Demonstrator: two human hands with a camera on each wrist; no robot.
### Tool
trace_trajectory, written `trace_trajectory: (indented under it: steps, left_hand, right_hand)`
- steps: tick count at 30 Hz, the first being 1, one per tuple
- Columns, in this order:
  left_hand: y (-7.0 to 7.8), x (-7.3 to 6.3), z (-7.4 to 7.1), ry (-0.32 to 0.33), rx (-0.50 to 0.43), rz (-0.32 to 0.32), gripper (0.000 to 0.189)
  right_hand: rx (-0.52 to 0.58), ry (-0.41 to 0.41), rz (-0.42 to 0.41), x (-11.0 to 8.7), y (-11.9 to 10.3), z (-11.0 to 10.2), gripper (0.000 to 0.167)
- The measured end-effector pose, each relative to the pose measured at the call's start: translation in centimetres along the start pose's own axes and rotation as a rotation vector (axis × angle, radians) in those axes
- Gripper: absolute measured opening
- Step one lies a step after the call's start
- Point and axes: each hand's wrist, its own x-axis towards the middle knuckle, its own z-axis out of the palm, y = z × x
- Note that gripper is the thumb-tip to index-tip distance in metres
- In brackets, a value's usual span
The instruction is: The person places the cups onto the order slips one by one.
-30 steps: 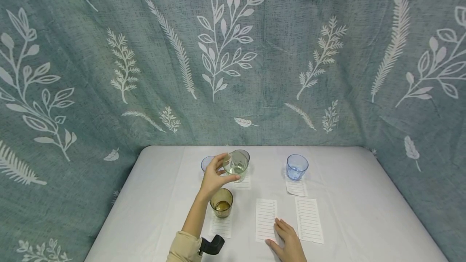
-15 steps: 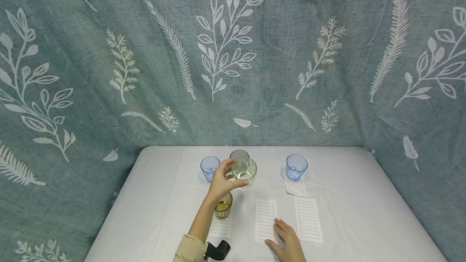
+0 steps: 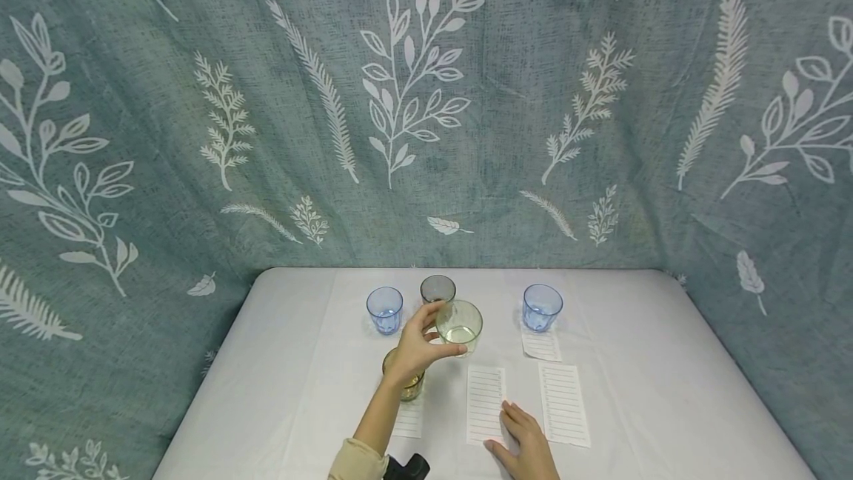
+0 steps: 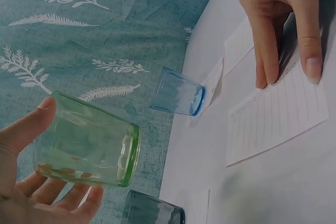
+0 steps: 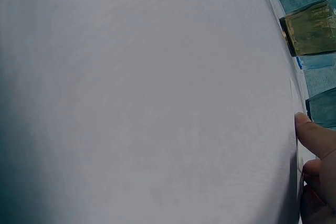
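Observation:
My left hand holds a clear green glass by its side, thumb at the front and fingers behind. In the left wrist view the green glass is raised above the table. My right hand rests its fingertips on the edge of a lined paper slip. Partly behind my left wrist stands an amber glass on another paper slip. A grey glass is just beyond the green one, partly covered by it.
A blue glass stands at the back left. Another blue glass sits at the back right on a lined slip. One more lined slip lies right of my right hand. A patterned curtain hangs behind the white table.
My left hand has carried the green glass rightward and nearer, uncovering the back-left blue glass and the grey glass. My right hand has stayed in place.

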Motion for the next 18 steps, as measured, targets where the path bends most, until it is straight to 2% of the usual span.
trace_trajectory:
  steps: [3,5,16,18]
  left_hand:
    - [-1.4,0.1,0.4,-0.001,-0.021,-0.002,0.078]
    - [-1.9,0.0,0.8,0.003,-0.029,-0.006,0.078]
    - [-2.6,-1.0,2.5,0.013,-0.001,-0.008,0.078]
    - [-3.3,-1.0,2.8,0.013,0.008,-0.010,0.079]
  right_hand:
    - [0.002,0.008,-0.008,0.0,0.0,0.0,0.057]
    - [0.002,0.013,-0.009,0.0,0.0,0.0,0.057]
    - [-0.002,-0.006,-0.001,0.0,-0.1,-0.1,0.059]
    - [-0.005,-0.001,0.003,0.0,-0.1,-0.1,0.058]
